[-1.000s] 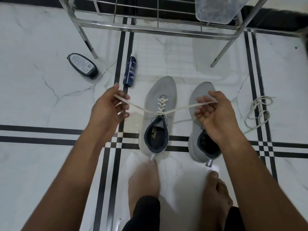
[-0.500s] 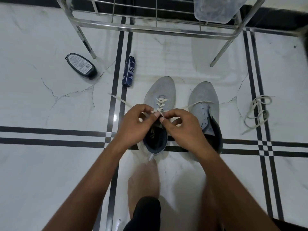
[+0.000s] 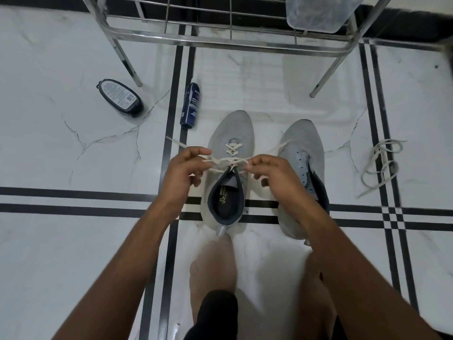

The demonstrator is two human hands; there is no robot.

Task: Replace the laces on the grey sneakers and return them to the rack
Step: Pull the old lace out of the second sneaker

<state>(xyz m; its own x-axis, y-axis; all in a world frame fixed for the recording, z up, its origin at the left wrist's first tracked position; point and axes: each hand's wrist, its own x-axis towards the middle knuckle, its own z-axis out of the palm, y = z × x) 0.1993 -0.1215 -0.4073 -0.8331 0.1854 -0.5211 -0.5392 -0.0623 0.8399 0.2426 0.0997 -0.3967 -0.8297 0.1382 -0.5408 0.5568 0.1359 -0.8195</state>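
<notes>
Grey sneakers on the marble floor, side by side, toes pointing away from the person. Left sneaker (image 3: 229, 168) sits directly under and between both sets of fingers; right sneaker (image 3: 302, 173) lies just past the right hand's knuckles, unlaced, eyelets bare, tongue folded over.

White lace (image 3: 232, 149) crossed through the lower eyelets of the left sneaker. Its two ends run out sideways from the fingertips, one to the far left, one up over the right sneaker's toe.

Left hand (image 3: 182, 173): thumb and forefinger pinch the lace just left of the eyelets, other fingers curled beneath. Right hand (image 3: 272, 173): fingertips pinch the lace strands just right of the eyelets, remaining fingers curled in. Both hands well apart from the floor items.

Handling, as judged: lace is thin, limp, light, likely to slip if held loosely. Best taken close to the eyelet or at the stiff tip for threading. Sneaker is soft mesh, light, will shift on polished tile when the lace is pulled; a grip at heel collar or tab would steady it.

Spare lace (image 3: 380, 165) in a loose tangle on the floor, well beyond the right hand. Blue spray can (image 3: 190, 105) and dark bottle (image 3: 120, 98) beyond the left fingers. Steel rack (image 3: 220, 42) farther ahead.
</notes>
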